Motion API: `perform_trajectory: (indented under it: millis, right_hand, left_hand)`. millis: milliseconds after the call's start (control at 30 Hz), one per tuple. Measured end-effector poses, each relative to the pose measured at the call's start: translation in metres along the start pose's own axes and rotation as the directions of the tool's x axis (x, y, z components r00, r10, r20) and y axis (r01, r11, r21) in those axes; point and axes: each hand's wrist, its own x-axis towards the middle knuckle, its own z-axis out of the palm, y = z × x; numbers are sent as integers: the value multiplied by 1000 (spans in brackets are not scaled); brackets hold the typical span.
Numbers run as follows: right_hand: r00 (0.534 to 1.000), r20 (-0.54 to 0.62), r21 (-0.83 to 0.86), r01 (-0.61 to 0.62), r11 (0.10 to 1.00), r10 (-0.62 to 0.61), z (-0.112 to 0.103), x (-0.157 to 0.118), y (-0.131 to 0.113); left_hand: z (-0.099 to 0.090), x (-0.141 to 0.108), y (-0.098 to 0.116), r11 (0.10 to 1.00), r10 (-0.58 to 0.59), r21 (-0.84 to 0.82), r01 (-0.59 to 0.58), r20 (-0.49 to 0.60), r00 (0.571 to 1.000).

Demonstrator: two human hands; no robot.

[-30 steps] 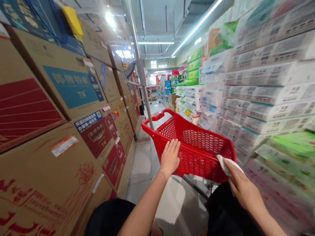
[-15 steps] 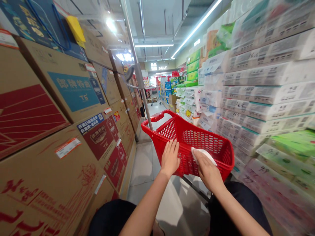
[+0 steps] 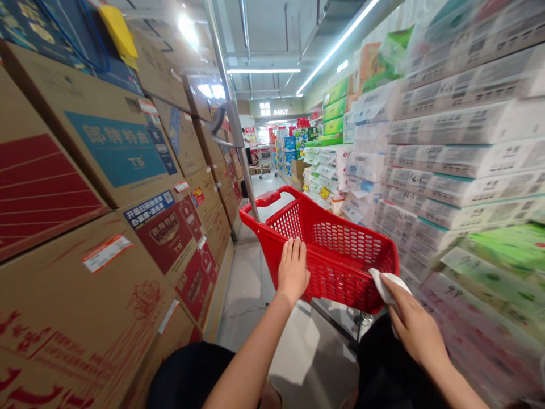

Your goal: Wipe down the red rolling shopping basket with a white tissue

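Observation:
A red plastic shopping basket [image 3: 340, 278] with perforated sides is mounted on a metal cart frame in front of me. My left hand [image 3: 293, 270] lies on the near side of the basket toward its handle end, fingers stretched out and holding nothing. In my right hand [image 3: 409, 318] is a white cloth [image 3: 394, 281], pressed at the basket's near right corner. The palm side of that hand is hidden.
Stacked cardboard boxes [image 3: 128, 284] line the left side, beside a tall metal pole [image 3: 232, 85]. On the right stand piles of packaged tissue [image 3: 447, 153]. The tiled aisle [image 3: 247, 272] runs ahead to another cart [image 3: 264, 156]. My knees are close to the basket.
My right hand has moved right with the white cloth, from the middle of the near side to its right corner. The basket has shifted slightly left in view; my left hand stays on it.

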Motion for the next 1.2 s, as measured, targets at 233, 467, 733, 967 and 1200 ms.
perform_trajectory:
  millis: [233,467,733,967,1200]
  right_hand:
    - [987,-24,-27,156,987,-157,5,10,-49]
    - [957,-3,4,292,957,-292,19,10,-91]
    - [900,63,180,414,892,-431,24,23,-75]
    - [953,50,126,290,949,-298,36,45,-5]
    - [989,-125,25,79,997,-75,33,85,40]
  left_hand:
    - [18,-10,58,988,44,-149,-37,46,998]
    - [15,-30,59,959,133,-259,-117,44,990]
    - [9,-39,15,952,171,-265,-151,56,984]
    - [13,-36,0,933,178,-322,-161,24,984]
    - [13,-38,-9,914,212,-362,-182,46,976]
